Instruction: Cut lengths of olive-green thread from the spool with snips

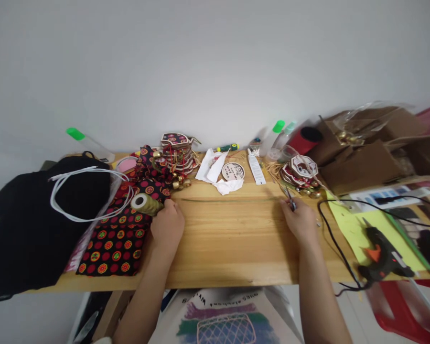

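1. A spool of gold cord (pixel 145 204) is grasped by the left hand (pixel 167 223), left of the frame's centre; the fingers are curled over the spool's near end, which lies on its side on patterned fabric (pixel 111 246).
2. A thin strand (pixel 232 199) is seen stretched taut across the wooden table (pixel 232 248) from the spool towards the right hand (pixel 299 220).
3. Small scissors (pixel 289 198) are gripped by the right hand, right of centre, with the blades pointing away towards the upper part of the frame; whether the strand is also pinched there cannot be told.
4. Both forearms are extended forward from the lower edge, with the backs of the hands turned up and resting low on the table.
5. The fingertips of both hands are hidden beneath the knuckles.
6. A stack of decorated ornaments (pixel 301 173) is placed just beyond the right hand.
7. A glue gun (pixel 380 255) lies at lower right, its cable partly cut off by the table edge.
8. A black bag (pixel 25 229) at far left is cropped by the frame.
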